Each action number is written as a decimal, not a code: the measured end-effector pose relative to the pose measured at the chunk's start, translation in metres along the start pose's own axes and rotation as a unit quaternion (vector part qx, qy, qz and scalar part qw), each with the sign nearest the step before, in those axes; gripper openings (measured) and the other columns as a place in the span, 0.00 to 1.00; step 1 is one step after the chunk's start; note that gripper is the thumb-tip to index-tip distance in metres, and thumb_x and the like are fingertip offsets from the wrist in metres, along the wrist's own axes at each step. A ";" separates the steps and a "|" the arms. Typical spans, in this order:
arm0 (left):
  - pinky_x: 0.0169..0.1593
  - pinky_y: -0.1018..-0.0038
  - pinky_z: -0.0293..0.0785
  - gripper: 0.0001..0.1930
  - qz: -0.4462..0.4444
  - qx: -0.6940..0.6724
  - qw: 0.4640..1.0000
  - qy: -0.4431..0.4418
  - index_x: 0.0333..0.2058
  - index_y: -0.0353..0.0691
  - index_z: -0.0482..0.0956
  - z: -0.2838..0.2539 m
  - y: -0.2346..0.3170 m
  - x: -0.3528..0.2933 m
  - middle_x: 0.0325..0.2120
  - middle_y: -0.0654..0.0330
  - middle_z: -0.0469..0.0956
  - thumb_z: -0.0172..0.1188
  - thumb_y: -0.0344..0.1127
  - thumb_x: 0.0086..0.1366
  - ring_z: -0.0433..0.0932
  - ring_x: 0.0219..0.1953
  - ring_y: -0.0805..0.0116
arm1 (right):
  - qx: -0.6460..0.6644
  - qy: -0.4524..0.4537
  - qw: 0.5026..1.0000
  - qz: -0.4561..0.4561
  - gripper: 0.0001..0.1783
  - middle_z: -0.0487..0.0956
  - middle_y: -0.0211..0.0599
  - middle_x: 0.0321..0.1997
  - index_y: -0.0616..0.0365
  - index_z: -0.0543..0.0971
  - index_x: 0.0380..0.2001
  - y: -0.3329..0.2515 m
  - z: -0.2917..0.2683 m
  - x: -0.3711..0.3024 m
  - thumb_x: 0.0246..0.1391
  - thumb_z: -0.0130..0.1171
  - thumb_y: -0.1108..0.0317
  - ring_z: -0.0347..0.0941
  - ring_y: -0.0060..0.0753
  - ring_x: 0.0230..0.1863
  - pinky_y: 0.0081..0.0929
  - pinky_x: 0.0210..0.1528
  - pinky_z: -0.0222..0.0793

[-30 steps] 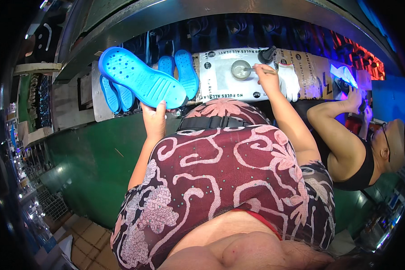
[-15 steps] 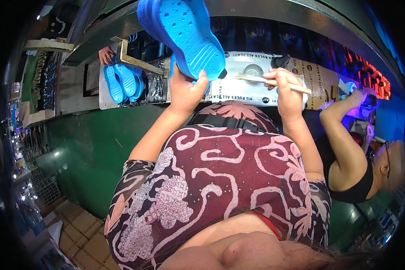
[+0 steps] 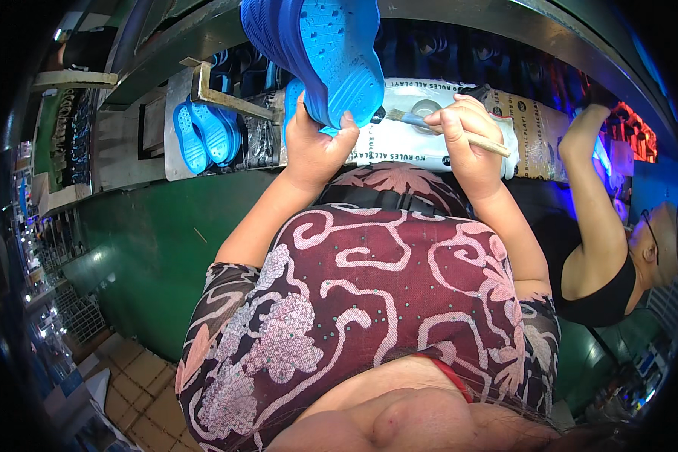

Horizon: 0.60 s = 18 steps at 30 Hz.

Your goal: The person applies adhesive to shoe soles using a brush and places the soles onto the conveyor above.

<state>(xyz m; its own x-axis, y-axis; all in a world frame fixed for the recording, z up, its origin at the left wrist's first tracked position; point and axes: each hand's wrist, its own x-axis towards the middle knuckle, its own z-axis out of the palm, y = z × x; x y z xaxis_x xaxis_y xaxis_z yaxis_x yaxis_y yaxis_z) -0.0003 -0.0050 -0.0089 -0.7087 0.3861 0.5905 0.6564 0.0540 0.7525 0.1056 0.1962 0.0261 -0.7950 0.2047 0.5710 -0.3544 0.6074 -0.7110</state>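
My left hand (image 3: 318, 147) grips the heel end of a blue shoe sole (image 3: 346, 71), held up and tilted so that its dimpled inner face and ridged side wall show. In my right hand (image 3: 471, 143) is a paintbrush (image 3: 416, 120) with a pale handle, its bristles pointing left, just short of the sole's heel. Under the brush, a round shallow dish (image 3: 429, 107) rests on the white printed wrapping (image 3: 399, 151) of the bench. Partly hidden behind my left hand is another blue sole (image 3: 292, 102).
More blue soles (image 3: 203, 135) lie on the bench at the left, near a bent metal bracket (image 3: 202, 83). A metal rail (image 3: 459, 15) crosses the far side, with dark shoes on a line below it. At the right sits a co-worker (image 3: 599, 264), one arm raised.
The sole has turned, showing more of its side wall. My right hand has shifted slightly left with the brush. Another person's hand by the left soles is gone; the co-worker's arm is higher.
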 end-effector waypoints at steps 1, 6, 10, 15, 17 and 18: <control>0.36 0.73 0.74 0.26 -0.001 0.009 1.000 -0.002 0.49 0.31 0.61 0.000 0.001 0.000 0.30 0.50 0.77 0.59 0.26 0.50 0.79 0.31 0.63 | 0.001 -0.011 1.000 -0.016 0.12 0.77 0.33 0.21 0.60 0.77 0.20 -0.002 0.001 0.003 0.53 0.50 0.69 0.71 0.30 0.26 0.33 0.48 0.61; 0.37 0.73 0.74 0.26 -0.010 0.009 1.000 -0.009 0.49 0.30 0.60 -0.003 0.008 0.001 0.31 0.49 0.77 0.58 0.26 0.50 0.79 0.32 0.64 | -0.049 -0.028 0.996 -0.076 0.09 0.74 0.33 0.16 0.57 0.77 0.17 -0.002 0.008 0.013 0.49 0.55 0.69 0.67 0.34 0.21 0.29 0.33 0.61; 0.37 0.72 0.74 0.25 -0.015 0.003 1.000 -0.006 0.48 0.30 0.61 -0.005 0.011 0.003 0.32 0.50 0.76 0.58 0.26 0.51 0.79 0.32 0.65 | -0.056 0.014 0.995 -0.079 0.09 0.74 0.31 0.16 0.56 0.77 0.17 0.004 0.003 0.011 0.49 0.55 0.69 0.68 0.33 0.21 0.31 0.37 0.62; 0.38 0.72 0.74 0.24 -0.041 -0.015 0.999 0.005 0.46 0.31 0.62 -0.004 0.012 0.002 0.33 0.51 0.76 0.58 0.26 0.51 0.78 0.32 0.66 | -0.032 -0.028 0.992 -0.118 0.09 0.74 0.29 0.17 0.56 0.77 0.17 -0.007 0.008 0.012 0.49 0.55 0.68 0.69 0.32 0.22 0.31 0.40 0.62; 0.38 0.72 0.74 0.23 -0.049 -0.016 0.999 0.010 0.46 0.31 0.62 -0.005 0.012 0.003 0.33 0.51 0.76 0.58 0.26 0.51 0.78 0.33 0.66 | -0.051 -0.059 0.990 -0.114 0.09 0.75 0.29 0.17 0.57 0.78 0.17 -0.005 0.006 0.011 0.49 0.56 0.69 0.69 0.30 0.21 0.30 0.37 0.61; 0.38 0.72 0.74 0.23 -0.049 -0.016 0.999 0.011 0.46 0.31 0.62 -0.004 0.011 0.002 0.33 0.51 0.76 0.58 0.26 0.51 0.78 0.33 0.66 | -0.051 -0.060 0.990 -0.115 0.09 0.75 0.29 0.17 0.57 0.78 0.17 -0.004 0.003 0.008 0.49 0.56 0.69 0.69 0.30 0.21 0.30 0.37 0.61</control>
<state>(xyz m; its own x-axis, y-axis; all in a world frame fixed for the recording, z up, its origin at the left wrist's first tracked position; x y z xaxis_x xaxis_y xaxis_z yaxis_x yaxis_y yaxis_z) 0.0043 -0.0077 0.0019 -0.7755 0.3592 0.5192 0.5749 0.0616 0.8159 0.0984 0.1931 0.0320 -0.7535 -0.0371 0.6564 -0.4868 0.7026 -0.5190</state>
